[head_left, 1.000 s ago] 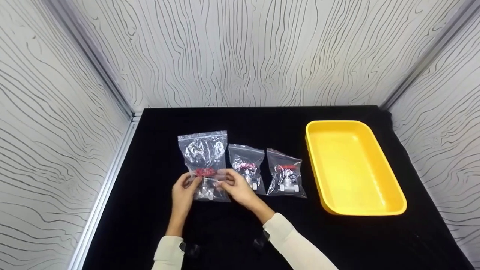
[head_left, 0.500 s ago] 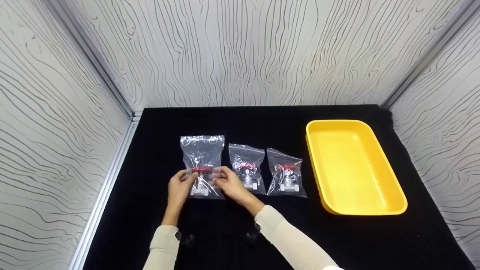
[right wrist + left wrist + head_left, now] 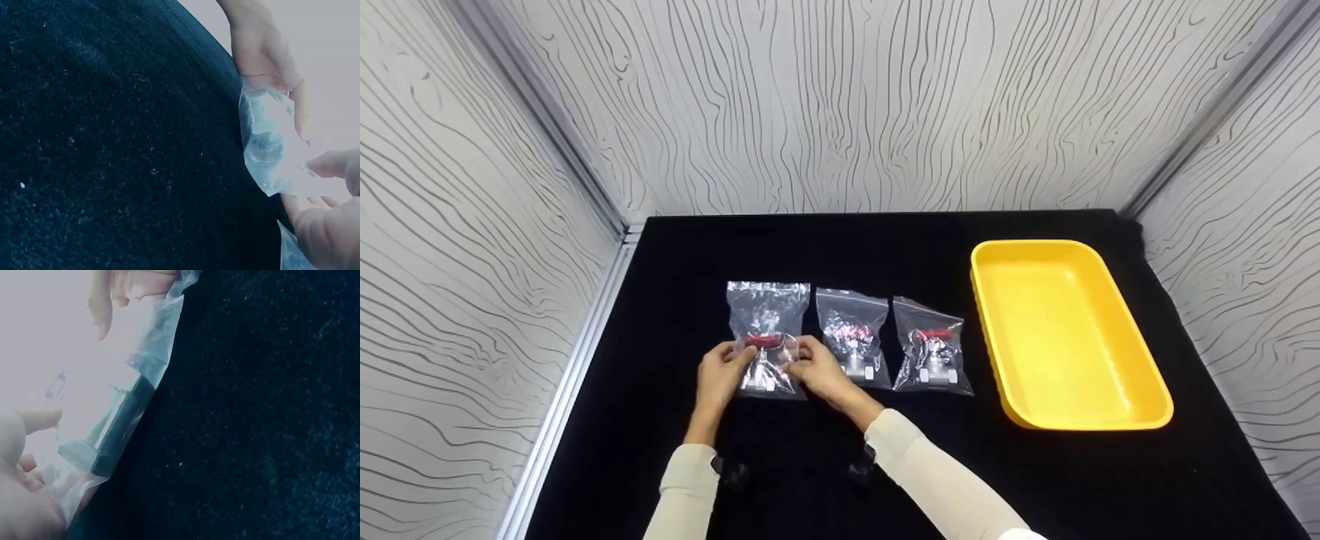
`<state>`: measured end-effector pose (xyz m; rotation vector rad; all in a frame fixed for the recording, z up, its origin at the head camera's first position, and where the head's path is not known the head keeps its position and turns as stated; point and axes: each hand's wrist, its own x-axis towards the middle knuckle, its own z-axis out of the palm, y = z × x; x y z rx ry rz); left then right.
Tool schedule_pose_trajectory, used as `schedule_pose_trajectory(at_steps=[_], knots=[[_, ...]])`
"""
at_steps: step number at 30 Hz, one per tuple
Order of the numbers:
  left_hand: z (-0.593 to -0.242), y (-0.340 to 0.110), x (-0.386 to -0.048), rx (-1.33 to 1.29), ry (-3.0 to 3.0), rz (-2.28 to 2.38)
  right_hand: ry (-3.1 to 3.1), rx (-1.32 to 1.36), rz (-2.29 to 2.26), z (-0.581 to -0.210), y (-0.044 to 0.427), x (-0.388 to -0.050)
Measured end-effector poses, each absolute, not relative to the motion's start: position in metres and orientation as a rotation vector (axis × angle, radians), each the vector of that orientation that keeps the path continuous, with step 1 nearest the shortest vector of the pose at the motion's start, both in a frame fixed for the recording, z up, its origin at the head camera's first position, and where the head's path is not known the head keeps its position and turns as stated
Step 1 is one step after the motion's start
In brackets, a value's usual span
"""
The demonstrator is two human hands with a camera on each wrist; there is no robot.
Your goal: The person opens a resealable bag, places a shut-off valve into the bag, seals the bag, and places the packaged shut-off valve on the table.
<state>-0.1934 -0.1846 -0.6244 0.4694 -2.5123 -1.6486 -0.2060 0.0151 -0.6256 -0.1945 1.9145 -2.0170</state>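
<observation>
A clear zip bag (image 3: 769, 306) holds a metal valve (image 3: 761, 375) with a red handwheel (image 3: 763, 340). My left hand (image 3: 721, 373) pinches the bag's left side beside the handwheel, thumb on top. On the other side, my right hand (image 3: 819, 367) pinches the bag's right edge between thumb and fingers. The bag's zip end points away from me. In the left wrist view the valve's metal end (image 3: 121, 422) shows through the plastic, with much of the picture washed out. The right wrist view shows the bag (image 3: 264, 140) between both hands.
To the right lie two more bagged valves with red handwheels, a middle bag (image 3: 853, 337) and a right bag (image 3: 934, 349). Farther right stands a yellow tray (image 3: 1061, 337). A black cloth (image 3: 885, 251) covers the table, and patterned walls (image 3: 840, 112) enclose it.
Both hands have shifted slightly left with the bag. Its zip end has come lower and nearer to me, and the bag now lies beside the middle one. The other bags and tray stay put.
</observation>
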Motion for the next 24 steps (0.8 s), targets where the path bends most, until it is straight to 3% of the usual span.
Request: schedule_pose_trajectory(at_steps=[24], knots=[[-0.619, -0.186, -0.195, 0.4, -2.624, -1.483, 2.121, -0.217, -1.781, -0.604, 0.032, -0.211]])
